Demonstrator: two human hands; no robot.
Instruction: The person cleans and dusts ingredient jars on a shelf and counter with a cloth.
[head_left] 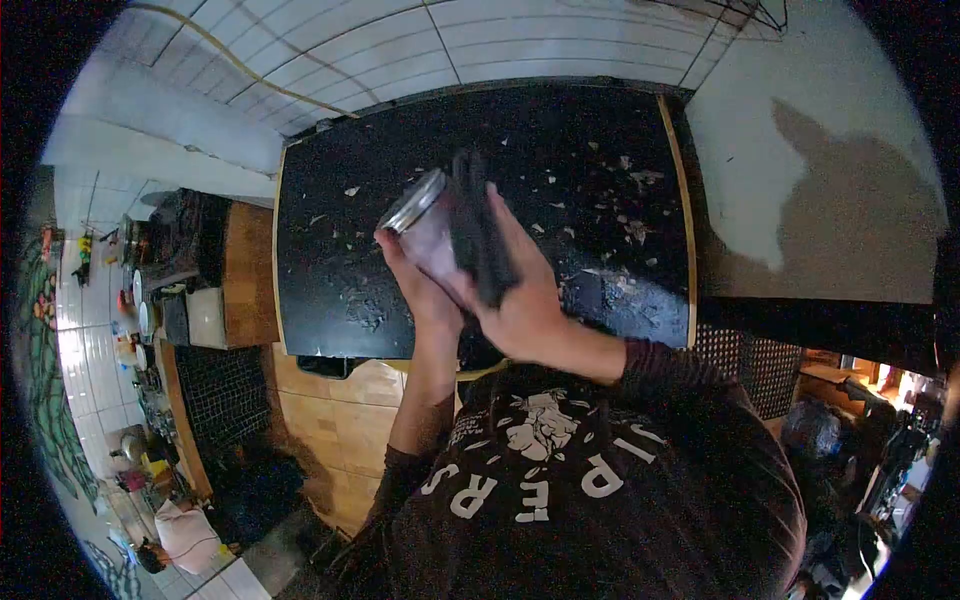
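Observation:
My left hand (428, 290) is wrapped round a clear glass jar (432, 246) with a shiny metal band at its upper end. The jar is tilted, its metal end up and to the left. My right hand (525, 295) grips a long black item (480, 235), blurred by motion, which may be a folded cloth. This black item is up against the jar's right side, and part of the jar is hidden behind it. Both hands are raised over the black tabletop (400, 130).
Pale flakes (632, 225) and scraps are scattered across the tabletop, mostly at the right. Crumbs (362, 308) lie at the front left. A white tiled wall (520, 50) stands behind. To the left is a wooden cabinet (250, 270) with kitchen items beyond it.

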